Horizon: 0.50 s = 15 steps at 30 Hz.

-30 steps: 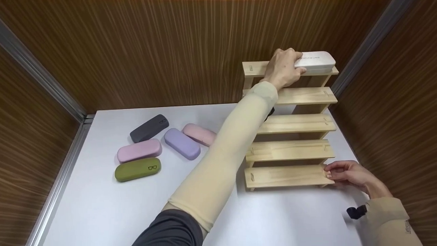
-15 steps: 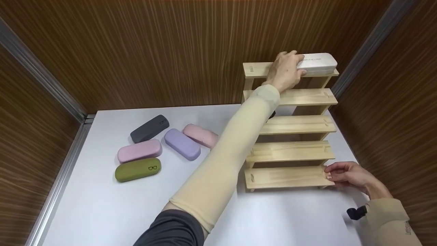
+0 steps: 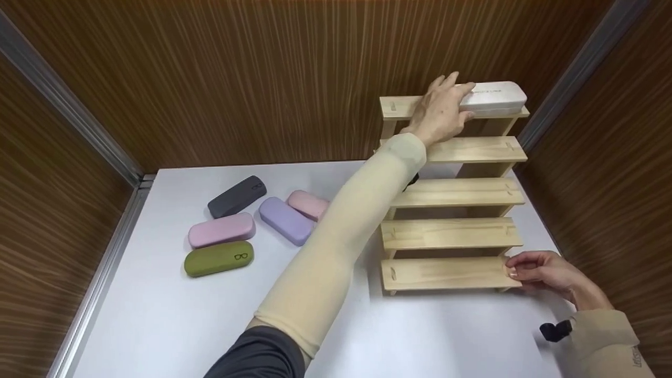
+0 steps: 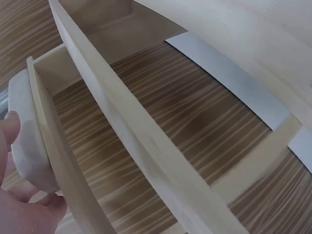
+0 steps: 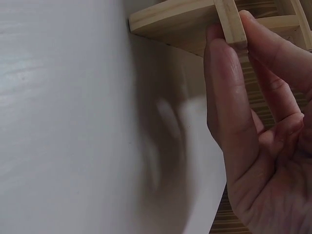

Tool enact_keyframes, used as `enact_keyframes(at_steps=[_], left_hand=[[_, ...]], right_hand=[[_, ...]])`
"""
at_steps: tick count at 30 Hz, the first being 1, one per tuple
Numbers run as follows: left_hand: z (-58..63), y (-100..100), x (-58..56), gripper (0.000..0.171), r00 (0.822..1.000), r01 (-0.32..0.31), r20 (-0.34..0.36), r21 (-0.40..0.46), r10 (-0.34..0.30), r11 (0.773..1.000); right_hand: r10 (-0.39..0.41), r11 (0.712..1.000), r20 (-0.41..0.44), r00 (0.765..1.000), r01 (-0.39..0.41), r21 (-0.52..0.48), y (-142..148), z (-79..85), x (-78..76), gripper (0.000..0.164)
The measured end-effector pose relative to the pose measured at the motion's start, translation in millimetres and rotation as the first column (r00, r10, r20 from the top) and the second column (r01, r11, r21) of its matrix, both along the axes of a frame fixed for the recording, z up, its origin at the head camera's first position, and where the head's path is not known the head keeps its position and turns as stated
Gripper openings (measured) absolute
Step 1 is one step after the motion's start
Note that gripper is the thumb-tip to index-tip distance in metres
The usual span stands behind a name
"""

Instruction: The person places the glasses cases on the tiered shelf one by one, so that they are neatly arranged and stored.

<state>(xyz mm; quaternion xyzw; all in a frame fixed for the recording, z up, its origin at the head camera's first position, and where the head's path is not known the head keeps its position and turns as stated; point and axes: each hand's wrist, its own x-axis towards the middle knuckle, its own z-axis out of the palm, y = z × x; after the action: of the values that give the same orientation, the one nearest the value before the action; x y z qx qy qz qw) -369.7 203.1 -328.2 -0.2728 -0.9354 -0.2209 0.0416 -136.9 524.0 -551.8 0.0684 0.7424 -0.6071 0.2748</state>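
Note:
A white glasses case (image 3: 496,98) lies on the right part of the top step of a wooden tiered display rack (image 3: 451,273). At the case's left end is my left hand (image 3: 438,113), its index finger straight along the back corner and its thumb at the front; the other fingers are spread and raised. In the left wrist view, fingertips show on both sides of the case (image 4: 29,136). My right hand (image 3: 551,275) pinches the right end of the rack's lowest step, with thumb and fingers on opposite faces of the wood (image 5: 231,22) in the right wrist view.
On the white table (image 3: 157,325) at left lie several glasses cases: dark grey (image 3: 237,197), pink (image 3: 222,230), olive green (image 3: 219,258), lilac (image 3: 286,220) and a light pink one (image 3: 307,203) partly behind the left sleeve. Wood-grain walls (image 3: 262,79) enclose the back and sides.
My left hand's fingers have straightened and spread at the end of the white case. The right hand keeps its pinch on the rack. The whole head view has shifted slightly.

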Motion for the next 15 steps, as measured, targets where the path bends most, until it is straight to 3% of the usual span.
enact_keyframes(at_steps=[15], left_hand=[[-2.1, -39, 2.9, 0.065, 0.994, 0.112, -0.026, 0.054, -0.111, 0.992]], right_hand=[[-0.014, 1.0, 0.016, 1.0, 0.015, -0.021, 7, -3.9, -0.4, 0.036]])
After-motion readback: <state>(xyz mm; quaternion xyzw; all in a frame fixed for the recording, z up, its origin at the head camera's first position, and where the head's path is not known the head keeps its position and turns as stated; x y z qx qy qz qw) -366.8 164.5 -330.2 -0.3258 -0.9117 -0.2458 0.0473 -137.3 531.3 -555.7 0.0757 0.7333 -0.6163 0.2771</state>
